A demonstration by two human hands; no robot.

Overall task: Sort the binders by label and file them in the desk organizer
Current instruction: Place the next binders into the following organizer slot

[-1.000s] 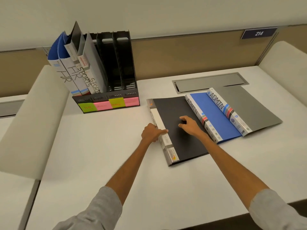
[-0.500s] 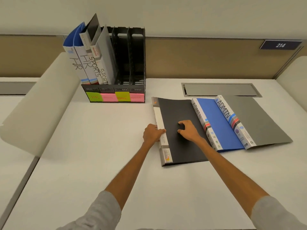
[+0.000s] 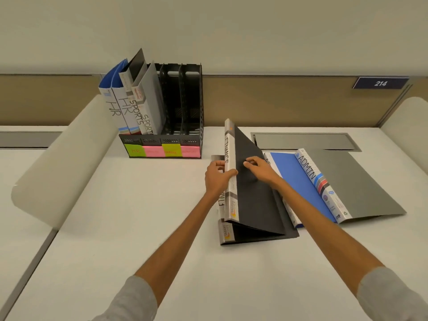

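On the desk (image 3: 139,228), the organizer (image 3: 192,107) waits back-left, HR and SPORTS filed, two slots free. The FINANCE binder (image 3: 254,193) tilts up off its twin (image 3: 225,235), spine raised (label readable). The left hand (image 3: 217,174) wraps the spine; the right hand (image 3: 259,169) bunches fingertips on the cover, pinch unclear. Half a second ago it lay flat.

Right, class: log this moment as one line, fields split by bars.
FINANCE binder: tilted up | left hand: grips spine | right hand: rests on cover | desk organizer: HR, SPORTS filed
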